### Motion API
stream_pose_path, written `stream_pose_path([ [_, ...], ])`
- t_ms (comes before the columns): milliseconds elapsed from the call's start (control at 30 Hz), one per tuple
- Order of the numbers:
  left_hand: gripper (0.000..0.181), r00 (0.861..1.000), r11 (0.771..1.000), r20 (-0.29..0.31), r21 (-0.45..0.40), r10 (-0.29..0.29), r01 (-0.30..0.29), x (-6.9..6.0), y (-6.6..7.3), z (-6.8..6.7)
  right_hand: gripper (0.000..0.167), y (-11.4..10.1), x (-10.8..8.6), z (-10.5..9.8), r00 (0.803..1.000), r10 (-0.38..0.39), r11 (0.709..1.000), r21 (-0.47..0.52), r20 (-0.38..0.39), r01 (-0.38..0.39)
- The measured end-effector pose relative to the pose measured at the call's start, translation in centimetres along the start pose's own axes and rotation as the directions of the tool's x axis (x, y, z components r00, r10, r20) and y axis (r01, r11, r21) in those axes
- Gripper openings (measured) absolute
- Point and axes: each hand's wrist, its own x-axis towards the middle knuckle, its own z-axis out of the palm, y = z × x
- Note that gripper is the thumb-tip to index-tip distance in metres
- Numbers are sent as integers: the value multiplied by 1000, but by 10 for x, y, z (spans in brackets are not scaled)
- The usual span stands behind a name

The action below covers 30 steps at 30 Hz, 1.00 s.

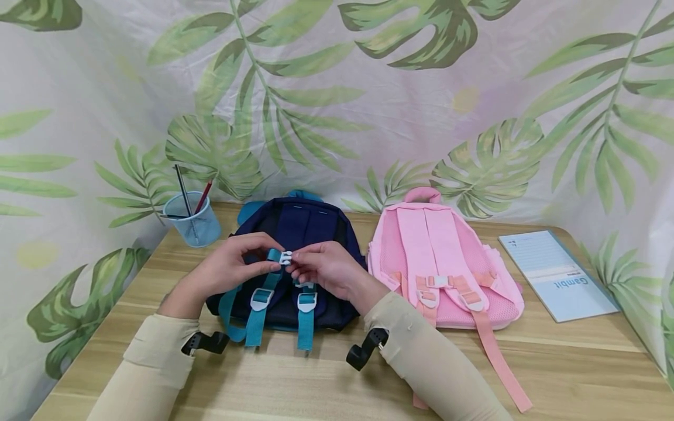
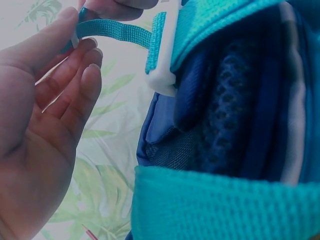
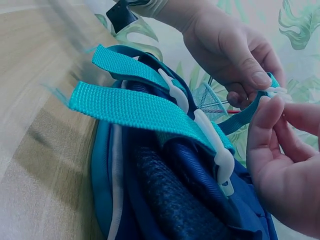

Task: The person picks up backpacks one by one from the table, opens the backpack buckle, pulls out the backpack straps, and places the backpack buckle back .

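Beige sleeves flank us at eight and four o'clock; our left hand pinches the teal strap, our right hand the white buckle, over the navy backpack. At three o'clock we have the pink backpack, then a notebook; at ten, a mesh cup holding pencils.

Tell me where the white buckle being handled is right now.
In the head view, the white buckle is left of centre, at the end of a teal strap, between the left hand and the right hand, over the navy backpack.
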Motion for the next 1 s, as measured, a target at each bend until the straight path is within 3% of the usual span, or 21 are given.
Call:
stream_pose_path([
  [233, 28, 1000, 1000, 5, 12, 4, -4, 2, 3, 1, 29, -1, -2, 1, 1000, -20, 998, -55, -14, 19],
  [367, 34, 994, 994, 30, 12, -106, 105, 2, 3, 4, 24, -2, -2, 2, 998, -24, 996, -89, -54, 19],
  [467, 34, 978, 981, 74, 21, -194, 193, -1, -1, 9, 21, -3, -2, 3, 997, -9, 997, -76, -74, 4],
  [533, 28, 970, 975, 101, 26, -223, 221, -3, -4, 13, 20, -3, -1, 4, 997, -2, 998, -69, -75, -3],
  [633, 19, 969, 976, 115, 26, -218, 216, -5, -8, 18, 21, -4, -1, 4, 997, 4, 998, -55, -71, -8],
  [833, 18, 977, 981, 97, 28, -192, 190, -7, -13, 21, 23, -4, -2, 4, 998, 11, 1000, -21, -56, -13],
  [1000, 16, 974, 979, 99, 42, -205, 201, -8, -16, 23, 22, -5, -2, 3, 999, 5, 1000, -13, -53, -5],
])
